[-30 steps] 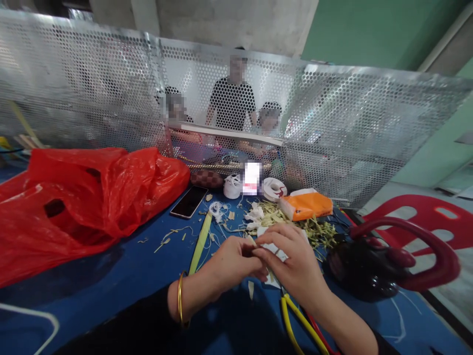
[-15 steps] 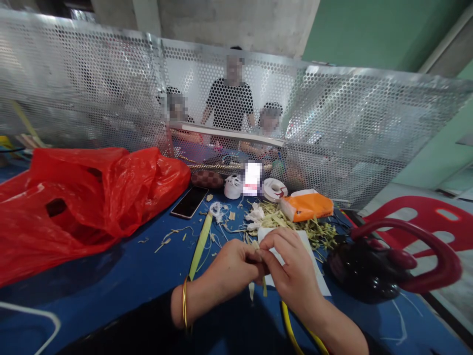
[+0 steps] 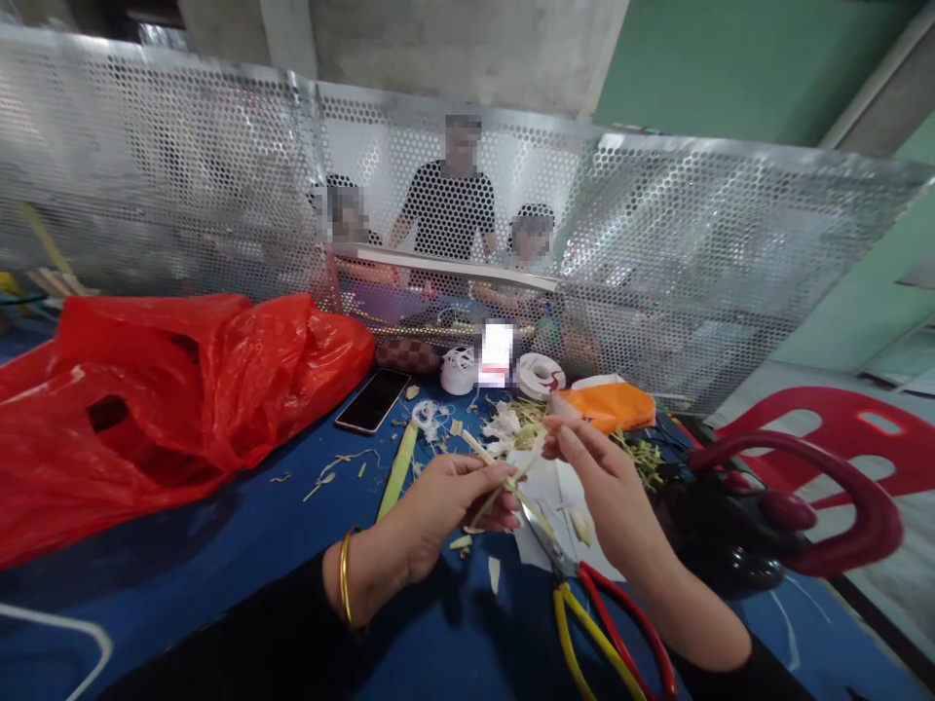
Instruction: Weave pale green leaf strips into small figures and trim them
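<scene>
Pale green leaf strips (image 3: 511,481), crossed or knotted together, are pinched between the thumb and fingers of my left hand (image 3: 445,497). My right hand (image 3: 603,487) is just to the right, its thumb and fingertips closed on the upper end of one strip. Below the hands lie scissors (image 3: 584,594) with one red and one yellow handle; their blades rest on white paper (image 3: 533,552). Small leaf offcuts (image 3: 460,542) lie under my left hand. A longer green leaf (image 3: 398,472) is behind my left wrist.
A red plastic bag (image 3: 182,389) covers the left side, with a dark phone (image 3: 372,399) beside it. A black kettle (image 3: 723,535) stands at right. Behind are an orange packet (image 3: 610,406), a tape roll (image 3: 541,375) and a perforated metal screen (image 3: 693,263), with people beyond.
My hands have moved apart, the right one up and to the right, drawing a strip out. The leaf strips and the scissors are now more exposed.
</scene>
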Demonstrator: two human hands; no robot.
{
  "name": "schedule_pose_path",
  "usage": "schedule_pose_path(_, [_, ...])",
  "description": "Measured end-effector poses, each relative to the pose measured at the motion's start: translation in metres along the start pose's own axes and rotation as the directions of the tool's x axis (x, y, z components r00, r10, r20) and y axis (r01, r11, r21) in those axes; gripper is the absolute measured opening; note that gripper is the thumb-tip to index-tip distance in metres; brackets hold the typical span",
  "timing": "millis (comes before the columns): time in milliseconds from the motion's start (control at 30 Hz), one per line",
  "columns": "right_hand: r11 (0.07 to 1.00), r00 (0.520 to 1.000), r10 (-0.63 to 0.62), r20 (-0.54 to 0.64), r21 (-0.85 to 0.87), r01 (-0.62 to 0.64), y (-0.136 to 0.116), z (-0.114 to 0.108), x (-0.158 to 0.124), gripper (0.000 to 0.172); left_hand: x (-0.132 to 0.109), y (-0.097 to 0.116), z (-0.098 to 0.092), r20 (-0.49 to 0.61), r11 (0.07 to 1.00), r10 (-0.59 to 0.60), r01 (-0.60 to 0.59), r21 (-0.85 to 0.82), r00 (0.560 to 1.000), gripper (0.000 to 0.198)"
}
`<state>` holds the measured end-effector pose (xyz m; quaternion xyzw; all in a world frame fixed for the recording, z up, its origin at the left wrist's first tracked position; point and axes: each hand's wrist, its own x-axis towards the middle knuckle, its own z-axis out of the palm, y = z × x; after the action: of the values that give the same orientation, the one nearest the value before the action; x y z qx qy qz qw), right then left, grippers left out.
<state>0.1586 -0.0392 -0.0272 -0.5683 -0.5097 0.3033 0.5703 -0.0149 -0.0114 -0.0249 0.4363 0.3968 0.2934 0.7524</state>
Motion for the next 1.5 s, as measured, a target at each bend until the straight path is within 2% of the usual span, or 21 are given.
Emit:
schedule_pose_path(100, [0.967, 0.971, 0.160, 0.179, 0.168, -0.190, 0.001, 0.005, -0.001, 0.036, 0.001, 0.000, -0.002, -0.007, 1.000, -0.013, 0.013, -0.017, 1.000, 0.032])
schedule_pose_path(200, [0.946, 0.945, 0.168, 0.280, 0.223, -0.234, 0.001, 0.014, -0.006, 0.030, 0.003, -0.005, -0.003, 0.019, 1.000, -0.007, 0.007, 0.007, 1.000, 0.032])
schedule_pose_path(433, [0.979, 0.981, 0.069, 0.183, 0.176, -0.101, 0.002, 0.019, -0.011, 0.027, 0.000, -0.003, 0.001, 0.004, 0.999, 0.016, -0.016, 0.028, 1.000, 0.031])
schedule_pose_path(667, [0.993, 0.995, 0.050, 0.091, 0.099, -0.059, 0.006, 0.024, -0.015, 0.024, 0.000, -0.002, 0.001, 0.024, 0.998, 0.030, -0.032, 0.056, 0.999, 0.033])
schedule_pose_path(733, [0.996, 0.994, 0.049, 0.101, 0.069, -0.056, 0.007, 0.024, -0.012, 0.026, 0.002, -0.003, 0.000, 0.012, 0.998, 0.022, -0.023, 0.056, 1.000, 0.033])
schedule_pose_path(900, [0.998, 0.983, 0.045, 0.177, 0.023, -0.050, 0.003, 0.013, -0.003, 0.033, 0.004, 0.000, -0.004, -0.098, 0.998, 0.054, -0.050, 0.040, 0.994, 0.027])
schedule_pose_path(1000, [0.986, 0.965, -0.021, 0.261, -0.156, 0.063, -0.003, 0.005, -0.004, 0.025, 0.002, 0.004, -0.005, -0.112, 0.995, 0.096, -0.092, 0.037, 0.989, 0.028])
schedule_pose_path(1133, [0.912, 0.945, -0.098, 0.311, -0.351, 0.211, -0.006, 0.005, -0.012, 0.016, 0.001, 0.006, -0.005, -0.121, 0.993, 0.114, -0.110, 0.040, 0.986, 0.022])
schedule_pose_path(1300, [0.891, 0.934, -0.105, 0.341, -0.386, 0.241, -0.003, 0.008, -0.016, 0.016, 0.003, 0.001, -0.002, -0.131, 0.976, 0.186, -0.167, 0.141, 0.974, 0.014])
schedule_pose_path(1500, [0.886, 0.934, -0.068, 0.351, -0.409, 0.218, -0.003, 0.006, -0.016, 0.018, 0.007, -0.005, -0.002, -0.120, 0.948, 0.249, -0.216, 0.235, 0.961, 0.010])
